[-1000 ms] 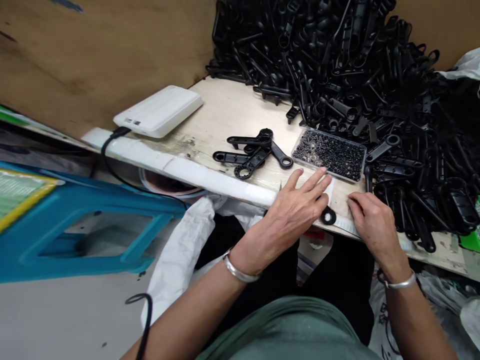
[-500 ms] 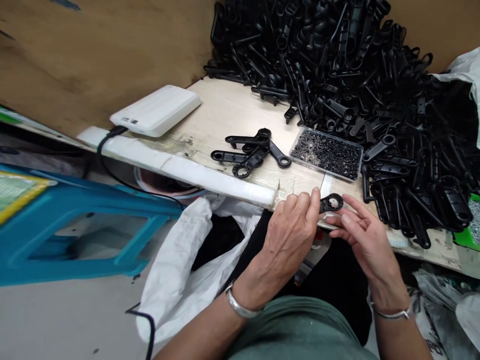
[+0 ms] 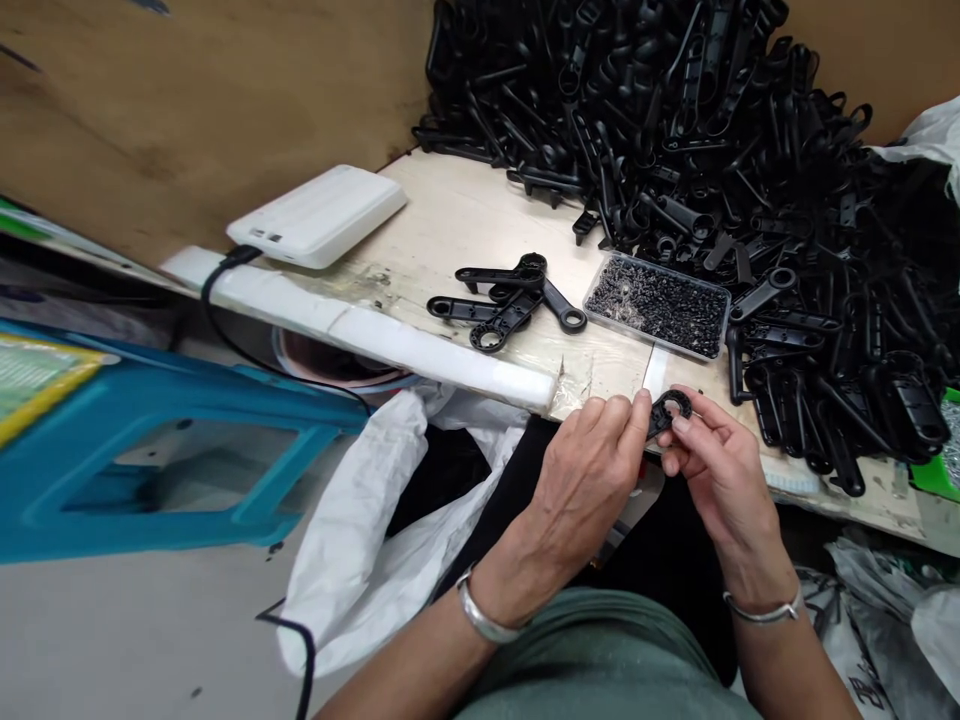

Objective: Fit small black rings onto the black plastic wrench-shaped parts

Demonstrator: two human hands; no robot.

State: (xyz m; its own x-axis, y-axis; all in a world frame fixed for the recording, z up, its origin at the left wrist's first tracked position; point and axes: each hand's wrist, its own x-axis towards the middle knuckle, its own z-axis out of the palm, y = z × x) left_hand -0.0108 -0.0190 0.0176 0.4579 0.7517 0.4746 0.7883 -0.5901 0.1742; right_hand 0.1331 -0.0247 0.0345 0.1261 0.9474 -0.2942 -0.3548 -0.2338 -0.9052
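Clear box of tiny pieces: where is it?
In the head view, the clear box sits right of centre on the table, between a few black handles on its left and the big black pile on its right.

Head camera, one: is looking forward and down over a green cloth shirt (image 3: 600, 660), framing the bare left hand (image 3: 577, 485), bare right hand (image 3: 724, 475) and pale wooden worktop (image 3: 457, 215) from nearby.

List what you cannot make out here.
Head view: left end of held black part, hidden by left hand.
Head view: shapes of single small pieces, too small.
Head view: top of black pile, cut by upper edge.
Head view: rest of green container, cut by right edge.
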